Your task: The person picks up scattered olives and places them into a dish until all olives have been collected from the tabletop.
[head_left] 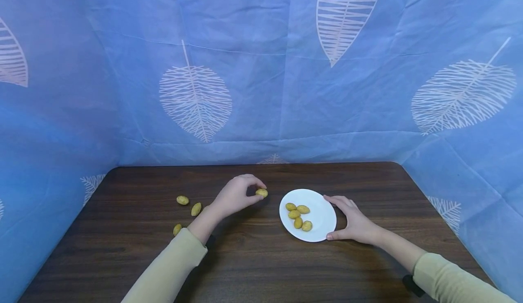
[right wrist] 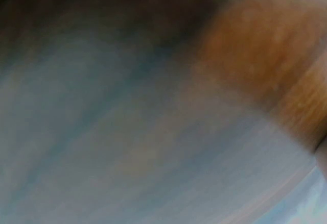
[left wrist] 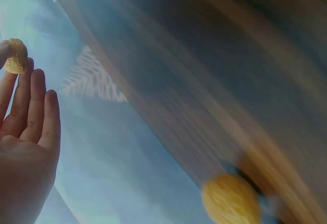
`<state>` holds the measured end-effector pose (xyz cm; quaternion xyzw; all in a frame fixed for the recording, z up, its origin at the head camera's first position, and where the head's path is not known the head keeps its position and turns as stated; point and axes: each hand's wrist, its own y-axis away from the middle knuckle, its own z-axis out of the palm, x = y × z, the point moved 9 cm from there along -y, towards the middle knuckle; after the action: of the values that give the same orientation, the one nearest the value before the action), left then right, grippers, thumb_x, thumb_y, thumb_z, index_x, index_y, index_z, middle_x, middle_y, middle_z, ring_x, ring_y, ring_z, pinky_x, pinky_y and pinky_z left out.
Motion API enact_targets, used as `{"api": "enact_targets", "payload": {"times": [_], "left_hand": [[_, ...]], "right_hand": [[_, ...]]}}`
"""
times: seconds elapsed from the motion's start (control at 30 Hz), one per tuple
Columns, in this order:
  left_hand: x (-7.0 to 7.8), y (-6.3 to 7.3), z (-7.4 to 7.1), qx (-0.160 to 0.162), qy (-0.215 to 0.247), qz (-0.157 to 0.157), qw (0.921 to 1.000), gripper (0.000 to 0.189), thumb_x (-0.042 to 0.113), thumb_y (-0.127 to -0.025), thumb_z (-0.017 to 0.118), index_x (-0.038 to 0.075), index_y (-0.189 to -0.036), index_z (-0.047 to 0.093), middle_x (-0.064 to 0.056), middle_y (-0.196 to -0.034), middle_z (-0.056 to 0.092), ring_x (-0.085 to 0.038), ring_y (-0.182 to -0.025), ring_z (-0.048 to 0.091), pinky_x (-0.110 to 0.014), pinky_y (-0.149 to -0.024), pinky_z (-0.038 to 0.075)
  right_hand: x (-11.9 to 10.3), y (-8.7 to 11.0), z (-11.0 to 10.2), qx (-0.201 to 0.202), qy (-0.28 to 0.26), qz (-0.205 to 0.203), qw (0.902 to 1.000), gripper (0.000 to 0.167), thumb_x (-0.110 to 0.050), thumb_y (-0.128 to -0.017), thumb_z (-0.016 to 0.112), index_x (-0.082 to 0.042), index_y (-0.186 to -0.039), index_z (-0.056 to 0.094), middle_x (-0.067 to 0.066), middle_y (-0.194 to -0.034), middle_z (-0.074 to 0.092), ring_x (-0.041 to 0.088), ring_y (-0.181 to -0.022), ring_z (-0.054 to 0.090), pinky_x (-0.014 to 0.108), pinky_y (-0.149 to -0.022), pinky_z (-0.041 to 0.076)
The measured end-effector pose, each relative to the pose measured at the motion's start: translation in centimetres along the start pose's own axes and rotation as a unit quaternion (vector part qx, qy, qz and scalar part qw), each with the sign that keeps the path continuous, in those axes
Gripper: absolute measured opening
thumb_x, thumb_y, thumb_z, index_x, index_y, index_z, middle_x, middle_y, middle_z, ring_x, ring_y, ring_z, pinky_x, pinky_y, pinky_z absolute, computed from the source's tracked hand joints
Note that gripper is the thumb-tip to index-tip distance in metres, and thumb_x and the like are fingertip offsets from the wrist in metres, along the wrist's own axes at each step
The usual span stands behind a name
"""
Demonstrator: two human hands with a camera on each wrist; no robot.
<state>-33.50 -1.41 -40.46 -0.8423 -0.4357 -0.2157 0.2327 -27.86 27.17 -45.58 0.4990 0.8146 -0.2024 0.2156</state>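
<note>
My left hand (head_left: 234,196) pinches a yellow, wrinkled, oval nut-like piece (head_left: 261,193) between thumb and fingertips, above the table and left of the plate. In the left wrist view the same piece sits at the fingertips (left wrist: 38,81), with the other fingers stretched out. A round white plate (head_left: 323,223) lies on the table, bearing several such yellow pieces (head_left: 294,214) on its left half. My right hand (head_left: 355,221) holds the plate's right rim, thumb at the near side and fingers at the far side. The right wrist view, blurred, does not show this grip.
Three more yellow pieces lie on the dark wooden table (head_left: 245,271): one far left (head_left: 182,200), one beside the left wrist (head_left: 196,209), and one near the left sleeve (head_left: 177,229). A blue cloth with white leaf prints (head_left: 253,89) hangs behind the table.
</note>
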Motion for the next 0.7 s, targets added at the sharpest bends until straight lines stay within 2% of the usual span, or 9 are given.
{"api": "enact_targets", "payload": {"times": [0.23,0.7], "left_hand": [[1.9,-0.9,1.5,-0.017,-0.001,0.023,0.9996,0.023,0.016,-0.096,0.081,0.012,-0.118,0.079,-0.004,-0.117,0.077,-0.024,-0.108,0.070,-0.042,-0.099,0.059],[4.6,-2.1,4.5,-0.048,-0.003,0.033,0.9983,0.024,0.018,-0.096,0.081,0.015,-0.120,0.078,0.001,-0.117,0.076,-0.018,-0.104,0.068,-0.029,-0.093,0.058]], "right_hand": [[0.0,0.0,0.0,0.001,0.004,0.002,1.0000,0.106,-0.032,-0.071,0.100,0.002,-0.155,0.045,0.029,-0.148,0.049,0.054,-0.136,0.043,0.073,-0.102,0.047],[0.1,-0.1,0.0,0.001,0.007,-0.003,1.0000,0.106,-0.033,-0.071,0.100,0.001,-0.155,0.045,0.029,-0.148,0.049,0.054,-0.135,0.043,0.073,-0.102,0.047]]}}
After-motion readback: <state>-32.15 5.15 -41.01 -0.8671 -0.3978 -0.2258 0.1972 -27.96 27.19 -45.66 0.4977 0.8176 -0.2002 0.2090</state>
